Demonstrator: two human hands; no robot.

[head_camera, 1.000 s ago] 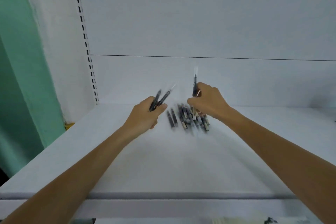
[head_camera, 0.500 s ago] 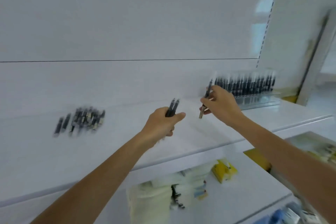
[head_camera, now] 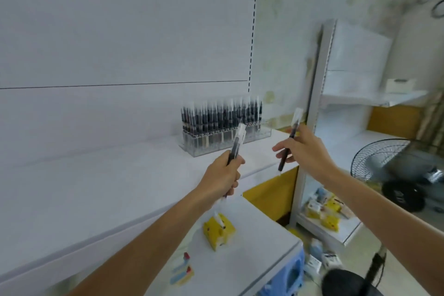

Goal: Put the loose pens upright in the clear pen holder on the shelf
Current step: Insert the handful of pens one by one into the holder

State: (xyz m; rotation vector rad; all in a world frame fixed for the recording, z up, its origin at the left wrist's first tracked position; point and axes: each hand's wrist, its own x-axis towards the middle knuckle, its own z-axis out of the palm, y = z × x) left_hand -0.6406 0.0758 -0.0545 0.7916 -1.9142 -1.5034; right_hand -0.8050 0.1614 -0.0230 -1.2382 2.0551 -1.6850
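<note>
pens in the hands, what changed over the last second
The left hand and right hand moved rightward along the shelf, from over the loose pile to near the clear pen holder; the pile is now out of view. Nothing was let go: the left still grips its pens, and the right still pinches one pen.

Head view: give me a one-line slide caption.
Left hand gripping pens, right hand holding one pen, before the stocked clear pen holder on the shelf.
</note>
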